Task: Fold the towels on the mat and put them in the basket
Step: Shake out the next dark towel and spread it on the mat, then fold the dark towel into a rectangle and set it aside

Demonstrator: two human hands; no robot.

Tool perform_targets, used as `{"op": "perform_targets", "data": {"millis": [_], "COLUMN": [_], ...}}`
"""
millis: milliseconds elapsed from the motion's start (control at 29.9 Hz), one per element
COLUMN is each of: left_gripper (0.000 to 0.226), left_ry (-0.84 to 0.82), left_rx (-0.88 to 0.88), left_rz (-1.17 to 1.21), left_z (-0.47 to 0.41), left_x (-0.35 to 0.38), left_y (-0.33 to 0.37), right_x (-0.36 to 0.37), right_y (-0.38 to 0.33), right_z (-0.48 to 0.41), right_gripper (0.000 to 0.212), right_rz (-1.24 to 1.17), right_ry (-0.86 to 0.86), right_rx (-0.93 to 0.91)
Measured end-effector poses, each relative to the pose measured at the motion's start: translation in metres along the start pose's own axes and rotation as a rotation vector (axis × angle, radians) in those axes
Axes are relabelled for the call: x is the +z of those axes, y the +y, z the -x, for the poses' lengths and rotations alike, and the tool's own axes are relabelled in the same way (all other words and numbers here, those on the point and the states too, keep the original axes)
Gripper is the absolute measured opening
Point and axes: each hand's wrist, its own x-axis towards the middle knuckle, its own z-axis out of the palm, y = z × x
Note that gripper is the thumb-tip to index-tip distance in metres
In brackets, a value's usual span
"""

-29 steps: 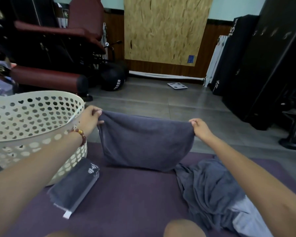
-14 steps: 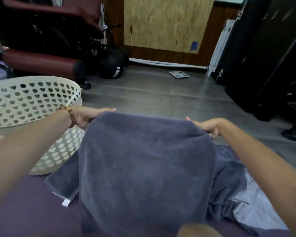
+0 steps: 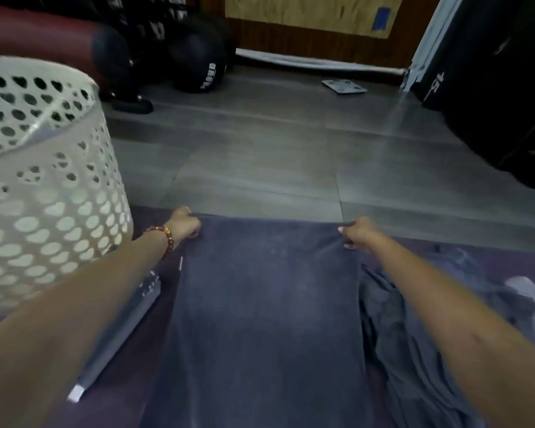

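Head camera looks down on a dark grey towel (image 3: 269,319), a plush, even-coloured cloth spread as a long, flat strip down the middle of the purple mat (image 3: 118,393). Its far edge runs straight across close to the mat's far border, and its near end passes out of the bottom of the picture. Faint creases fan out from both far corners where the cloth is pulled. The left hand (image 3: 184,225), with a bead bracelet (image 3: 164,239) on the wrist, has its fingers curled round the far left corner, knuckles up. The right hand (image 3: 357,233) pinches the far right corner, a small fold of cloth bunched over its fingers. Both hands grip the towel and nothing else. The whole length of the towel lies on the near side of the two hands, stretched between them at the far edge and running back between the forearms toward the person. Whether the far edge is pressed on the mat or held just above it cannot be told. Left of the towel, partly under the left forearm, lies a folded grey towel (image 3: 127,322) with a white tag at its near corner. Beyond it, close to the left forearm, stands the white basket (image 3: 44,196) with heart-shaped holes. Right of the spread towel, touching its edge, is a crumpled heap of grey towels (image 3: 414,335) with a paler cloth (image 3: 528,295) at its outer side.
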Motion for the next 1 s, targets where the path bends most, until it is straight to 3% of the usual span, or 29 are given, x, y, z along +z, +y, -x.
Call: {"op": "perform_targets", "data": {"millis": [134, 268, 402, 502, 569, 636, 703, 770, 870, 937, 1004], "left_gripper": [0.027, 0.032, 0.027, 0.046, 0.057, 0.062, 0.073, 0.079, 0.074, 0.071, 0.068], "left_ry": [0.188, 0.236, 0.397, 0.343, 0.281, 0.115, -0.063, -0.069, 0.046, -0.018, -0.011], "left_rx": [0.023, 0.025, 0.104, 0.179, 0.438, 0.654, 0.691, 0.596, 0.310, 0.154, 0.115], "left_rz": [-0.036, 0.069, -0.019, -0.075, -0.298, -0.606, -0.861, -0.983, -0.986, -0.941, -0.963], "left_z": [-0.059, -0.086, -0.096, -0.084, -0.067, -0.052, -0.050, -0.057, -0.077, -0.084, -0.078], "left_x": [0.035, 0.053, 0.063, 0.077, 0.094, 0.111, 0.118, 0.109, 0.079, 0.067, 0.071], "left_y": [-0.064, -0.097, -0.101, -0.095, -0.091, -0.093, -0.104, -0.118, -0.125, -0.118, -0.113], "right_x": [0.056, 0.077, 0.088, 0.100, 0.117, 0.143, 0.161, 0.154, 0.121, 0.101, 0.098], "right_y": [0.037, 0.057, 0.059, 0.067, 0.071, 0.072, 0.080, 0.094, 0.106, 0.103, 0.095], "right_z": [-0.055, -0.077, -0.089, -0.082, -0.066, -0.045, -0.033, -0.039, -0.064, -0.073, -0.067], "right_gripper": [0.010, 0.013, 0.015, 0.038, 0.048, 0.058, 0.072, 0.074, 0.069, 0.071, 0.073], "right_rz": [0.127, 0.026, 0.033, 0.283, 0.546, 0.704, 0.896, 0.985, 0.914, 0.892, 0.898], "right_ry": [0.196, 0.285, 0.286, 0.333, 0.371, 0.158, -0.110, -0.139, 0.077, 0.107, 0.115], "right_rx": [-0.118, -0.129, -0.138, -0.313, -0.534, -0.780, -0.940, -0.888, -0.507, -0.246, -0.123]}}
